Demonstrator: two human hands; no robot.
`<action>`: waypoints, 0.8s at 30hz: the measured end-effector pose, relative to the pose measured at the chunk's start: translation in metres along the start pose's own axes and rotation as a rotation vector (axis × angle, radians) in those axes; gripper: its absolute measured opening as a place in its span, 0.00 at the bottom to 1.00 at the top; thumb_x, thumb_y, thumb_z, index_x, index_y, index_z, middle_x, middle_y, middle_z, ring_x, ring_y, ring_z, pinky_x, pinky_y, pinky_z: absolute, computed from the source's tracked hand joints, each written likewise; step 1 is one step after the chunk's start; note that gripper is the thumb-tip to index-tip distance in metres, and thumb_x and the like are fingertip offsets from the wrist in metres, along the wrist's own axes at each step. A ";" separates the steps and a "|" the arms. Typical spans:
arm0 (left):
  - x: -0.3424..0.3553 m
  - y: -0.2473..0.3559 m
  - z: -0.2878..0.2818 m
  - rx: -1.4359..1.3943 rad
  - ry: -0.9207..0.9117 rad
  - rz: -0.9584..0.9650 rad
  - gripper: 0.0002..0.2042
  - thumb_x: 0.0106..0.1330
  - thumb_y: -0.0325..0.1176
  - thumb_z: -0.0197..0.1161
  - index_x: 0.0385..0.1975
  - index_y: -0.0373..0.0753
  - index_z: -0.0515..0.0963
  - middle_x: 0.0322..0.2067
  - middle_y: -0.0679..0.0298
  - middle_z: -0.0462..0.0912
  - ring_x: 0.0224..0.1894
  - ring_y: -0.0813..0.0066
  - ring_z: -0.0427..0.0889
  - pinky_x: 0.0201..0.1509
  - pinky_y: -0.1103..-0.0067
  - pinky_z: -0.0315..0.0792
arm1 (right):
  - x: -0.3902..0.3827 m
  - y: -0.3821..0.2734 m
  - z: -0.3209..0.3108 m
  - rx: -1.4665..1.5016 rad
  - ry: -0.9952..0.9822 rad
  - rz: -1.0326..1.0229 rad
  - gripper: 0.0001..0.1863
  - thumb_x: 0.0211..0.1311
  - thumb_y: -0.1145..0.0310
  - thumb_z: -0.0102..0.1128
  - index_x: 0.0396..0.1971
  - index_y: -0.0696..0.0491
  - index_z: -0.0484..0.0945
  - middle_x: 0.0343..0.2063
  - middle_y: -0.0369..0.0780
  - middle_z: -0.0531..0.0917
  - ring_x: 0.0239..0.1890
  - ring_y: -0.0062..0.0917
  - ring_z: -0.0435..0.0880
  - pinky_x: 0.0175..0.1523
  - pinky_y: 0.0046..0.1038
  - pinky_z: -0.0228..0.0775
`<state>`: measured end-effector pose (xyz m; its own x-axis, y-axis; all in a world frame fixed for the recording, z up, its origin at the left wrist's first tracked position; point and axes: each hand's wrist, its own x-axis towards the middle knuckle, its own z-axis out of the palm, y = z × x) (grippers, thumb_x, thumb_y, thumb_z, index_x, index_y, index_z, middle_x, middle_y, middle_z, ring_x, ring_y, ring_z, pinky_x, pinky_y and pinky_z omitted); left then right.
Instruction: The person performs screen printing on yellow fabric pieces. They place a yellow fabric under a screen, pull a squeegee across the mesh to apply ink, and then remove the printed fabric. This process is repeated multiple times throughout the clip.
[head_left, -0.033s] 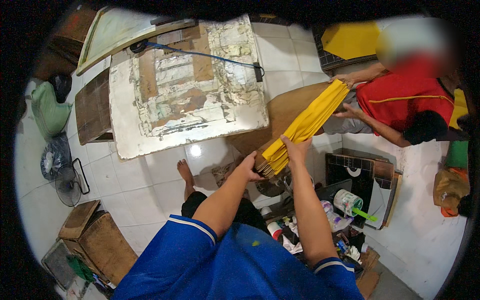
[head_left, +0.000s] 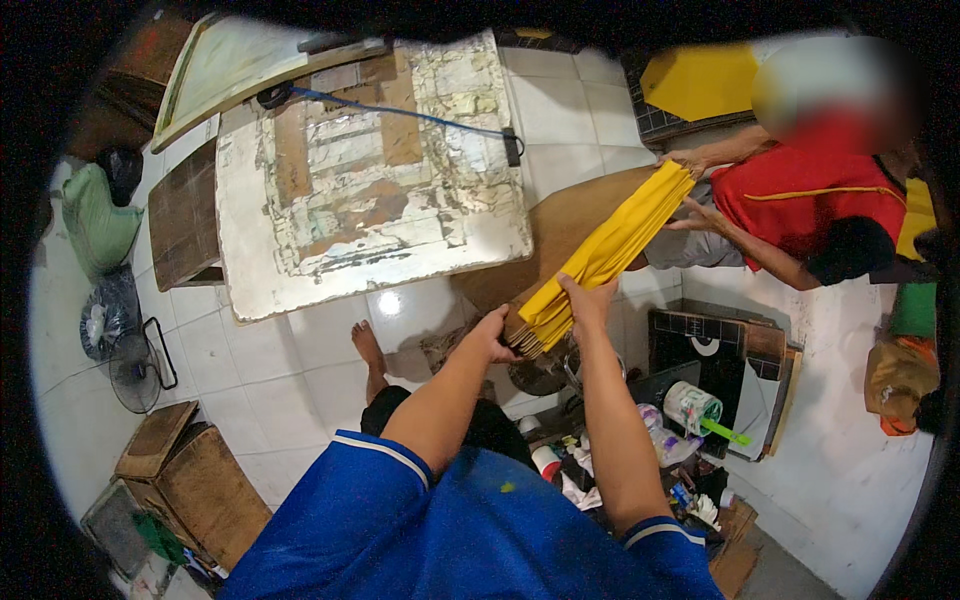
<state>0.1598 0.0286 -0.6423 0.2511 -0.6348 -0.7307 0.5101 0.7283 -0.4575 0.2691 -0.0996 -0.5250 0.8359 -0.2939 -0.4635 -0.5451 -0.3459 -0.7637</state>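
Held at a slant between two people, just to the right of the bench (head_left: pixel 440 250): a long yellow bundle (head_left: pixel 605 255), pleated lengthwise, with thin brown edges showing in a row at the near end. Left hand (head_left: pixel 493 337) gripping the corner of that near end; right hand (head_left: pixel 590 303) closed on the opposite edge, thumb on top of the yellow. At the far end, two hands of a co-worker in a red top (head_left: pixel 800 205): one hand (head_left: pixel 692 157) at the tip, the other hand (head_left: pixel 702 214) along the lower edge.

Across the cracked, peeling white top of the bench, a blue cord (head_left: pixel 400 112); near it, dark lettering (head_left: pixel 345 105) among brown strips, too small to make out. Over the far left corner, a framed panel (head_left: pixel 240 75).

To the right of the near forearms, a white tub (head_left: pixel 690 406) with a printed label, too blurred to read, and a bright green handle (head_left: pixel 725 431) sticking out. Behind it, a dark board (head_left: pixel 685 330) bearing pale lines and a round white mark. Near the top right, a flat yellow sheet (head_left: pixel 700 82). Far left, a green sack (head_left: pixel 100 220) and a fan (head_left: pixel 133 385); below, a brown box (head_left: pixel 215 495).
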 end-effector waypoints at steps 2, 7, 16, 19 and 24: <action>0.031 0.015 -0.014 -0.056 0.007 -0.027 0.34 0.76 0.65 0.43 0.60 0.38 0.76 0.56 0.49 0.81 0.57 0.50 0.80 0.60 0.43 0.73 | 0.005 -0.007 -0.011 0.051 -0.063 -0.006 0.61 0.56 0.66 0.79 0.76 0.61 0.38 0.74 0.53 0.57 0.73 0.41 0.63 0.75 0.38 0.58; 0.091 0.035 -0.049 0.583 0.351 0.114 0.33 0.77 0.63 0.43 0.63 0.40 0.73 0.62 0.51 0.76 0.59 0.51 0.79 0.60 0.46 0.72 | 0.019 -0.019 -0.036 -0.028 -0.096 0.080 0.50 0.60 0.60 0.76 0.71 0.62 0.50 0.69 0.53 0.65 0.70 0.41 0.69 0.69 0.37 0.65; -0.003 0.048 -0.041 0.523 0.332 0.161 0.26 0.76 0.59 0.49 0.52 0.42 0.80 0.46 0.59 0.85 0.43 0.63 0.86 0.41 0.62 0.80 | -0.002 -0.019 -0.037 0.029 -0.316 -0.014 0.42 0.64 0.60 0.74 0.69 0.60 0.59 0.61 0.45 0.77 0.63 0.32 0.75 0.68 0.33 0.63; -0.044 0.044 -0.067 0.471 0.321 0.167 0.24 0.76 0.58 0.51 0.48 0.43 0.82 0.41 0.62 0.88 0.38 0.67 0.89 0.35 0.67 0.83 | -0.001 -0.014 -0.058 -0.102 -0.536 0.084 0.41 0.67 0.47 0.68 0.68 0.61 0.63 0.61 0.45 0.78 0.64 0.28 0.75 0.65 0.30 0.66; -0.103 0.017 -0.140 0.495 0.310 0.244 0.27 0.75 0.62 0.52 0.50 0.43 0.82 0.41 0.62 0.89 0.37 0.67 0.89 0.35 0.67 0.83 | 0.083 -0.011 -0.112 0.102 -0.276 0.377 0.53 0.65 0.23 0.46 0.75 0.53 0.58 0.72 0.50 0.63 0.70 0.47 0.67 0.65 0.56 0.63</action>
<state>0.0278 0.1420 -0.6459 0.1963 -0.3071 -0.9312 0.8071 0.5900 -0.0244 0.3374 -0.2203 -0.5054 0.5744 -0.1297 -0.8082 -0.8161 -0.1670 -0.5533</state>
